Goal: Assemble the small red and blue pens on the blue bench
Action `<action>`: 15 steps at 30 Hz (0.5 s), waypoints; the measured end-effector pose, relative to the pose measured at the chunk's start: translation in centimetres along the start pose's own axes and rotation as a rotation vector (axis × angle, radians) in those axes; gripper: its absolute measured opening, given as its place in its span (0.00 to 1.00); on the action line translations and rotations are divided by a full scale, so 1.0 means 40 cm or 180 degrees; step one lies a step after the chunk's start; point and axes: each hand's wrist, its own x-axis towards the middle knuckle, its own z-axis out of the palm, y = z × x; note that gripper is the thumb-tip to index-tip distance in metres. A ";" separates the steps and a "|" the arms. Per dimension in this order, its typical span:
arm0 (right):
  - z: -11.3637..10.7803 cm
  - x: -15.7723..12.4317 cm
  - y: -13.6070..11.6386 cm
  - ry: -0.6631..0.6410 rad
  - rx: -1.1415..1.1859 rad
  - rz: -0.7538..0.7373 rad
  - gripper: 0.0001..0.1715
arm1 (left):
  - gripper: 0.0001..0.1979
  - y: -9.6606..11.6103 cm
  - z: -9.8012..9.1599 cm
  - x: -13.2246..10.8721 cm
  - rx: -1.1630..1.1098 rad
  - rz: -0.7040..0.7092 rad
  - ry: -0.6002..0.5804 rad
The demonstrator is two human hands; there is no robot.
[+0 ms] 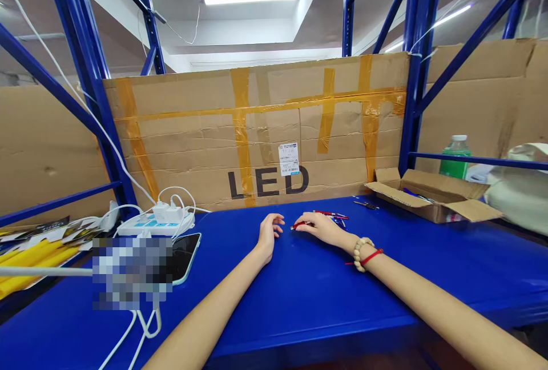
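My left hand (269, 237) rests on its side on the blue tabletop (274, 296), fingers loosely bent and apart, with nothing visible in them. Just to its right, my right hand (319, 228) is palm down, and its fingers close on a slim red pen (299, 225). Only the pen's front end shows; the hand covers the rest. Beyond the right hand lie more red pens (331, 214) and some small blue pieces (340, 222), partly hidden by it. A beaded bracelet (358, 254) and a red cord are on the right wrist.
An open cardboard box (422, 194) with pens inside stands at the back right, near small dark items (366, 205). At left are a phone (186, 258), a white power strip (137, 225) and cables. A cardboard panel (201, 153) closes off the back between blue posts.
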 end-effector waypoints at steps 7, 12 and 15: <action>-0.001 -0.002 -0.012 -0.0081 -0.0262 0.0052 0.20 | 0.10 0.003 0.000 -0.002 0.0009 -0.0042 -0.0009; -0.002 -0.002 -0.016 -0.0063 -0.0282 0.0079 0.22 | 0.10 0.003 0.000 -0.001 0.0021 -0.0053 -0.0027; -0.001 -0.002 -0.015 -0.0042 -0.0287 0.0065 0.21 | 0.10 0.003 0.001 -0.001 0.0033 -0.0067 -0.0050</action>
